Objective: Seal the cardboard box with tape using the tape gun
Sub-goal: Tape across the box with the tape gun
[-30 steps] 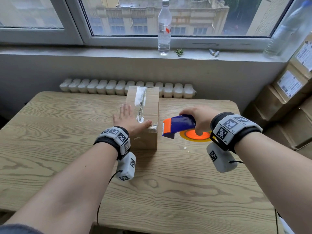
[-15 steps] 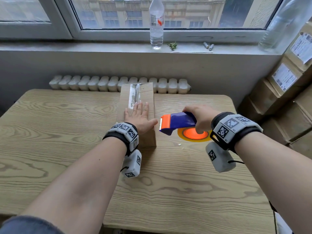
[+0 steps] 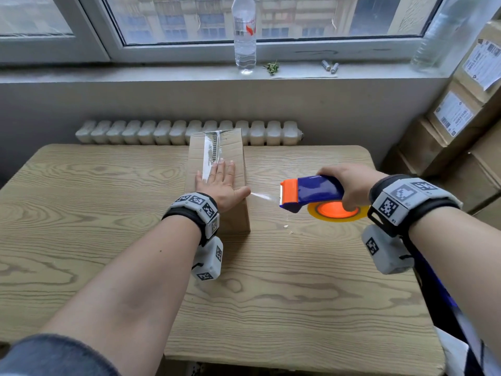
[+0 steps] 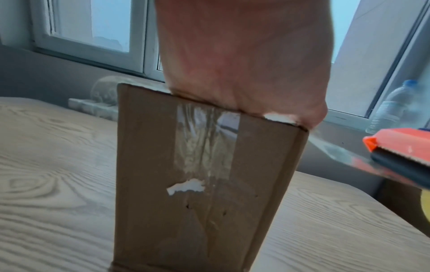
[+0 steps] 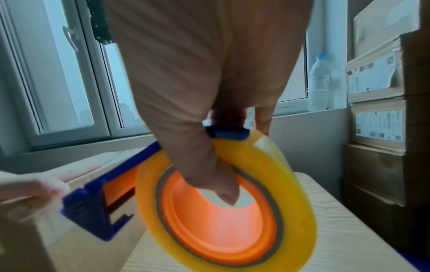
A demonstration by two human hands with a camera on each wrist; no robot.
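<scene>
A brown cardboard box (image 3: 233,150) (image 4: 181,211) stands on the wooden table (image 3: 108,202), with clear tape (image 3: 210,156) (image 4: 204,143) along its top seam and down its near face. My left hand (image 3: 221,183) lies flat on the box top, fingers straight, thumb at the right edge. My right hand (image 3: 352,183) grips the blue and orange tape gun (image 3: 309,192) (image 5: 97,208) to the right of the box, thumb in the core of the yellow tape roll (image 5: 232,211). A strip of tape (image 3: 261,196) stretches from the box's near right corner to the gun's blade.
A water bottle (image 3: 244,36), a plant sprig and two batteries lie on the windowsill. A second bottle (image 3: 436,39) stands at the sill's right end. Labelled cardboard boxes (image 3: 461,126) are stacked right of the table. A white radiator (image 3: 162,132) runs behind the table.
My left hand slid from the box's near left edge onto its top, palm flat. The tape gun moved right, away from the box, drawing out a strip of tape.
</scene>
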